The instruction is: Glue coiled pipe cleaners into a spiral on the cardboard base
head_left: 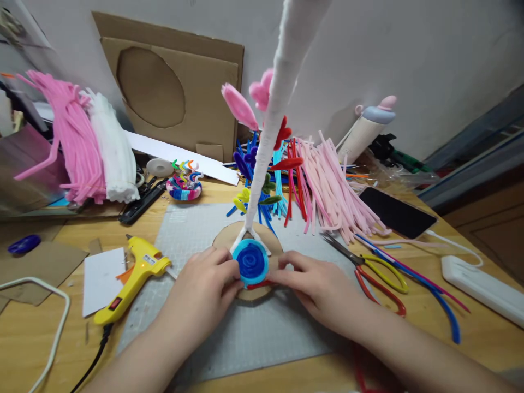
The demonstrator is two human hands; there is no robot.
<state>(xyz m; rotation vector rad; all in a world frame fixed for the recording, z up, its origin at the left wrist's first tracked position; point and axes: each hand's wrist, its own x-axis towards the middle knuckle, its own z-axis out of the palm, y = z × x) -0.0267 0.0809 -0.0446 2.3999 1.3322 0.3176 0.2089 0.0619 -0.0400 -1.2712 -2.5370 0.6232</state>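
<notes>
A coiled disc of blue pipe cleaner [250,262] with a light-blue outer ring sits in front of the foot of a white wrapped stem [264,142]. My left hand [210,281] is closed, its thumb and fingertips pinching the disc's left edge. Along the disc's lower edge runs a red pipe cleaner [262,284]; the closed fingers of my right hand [313,284] pinch it at the right. More red shows below my right forearm. Beneath the disc is a round cardboard base [221,237], on which the stem's split foot stands. Pink, red, purple, green and yellow fuzzy petals show around the stem.
A yellow glue gun [141,273] lies left on the grey cutting mat [245,349]. Scissors [368,267], loose pipe cleaners, a phone [397,210] and a power strip [483,289] are at right. Pipe-cleaner bundles [327,180] and cardboard sheets [204,82] stand behind.
</notes>
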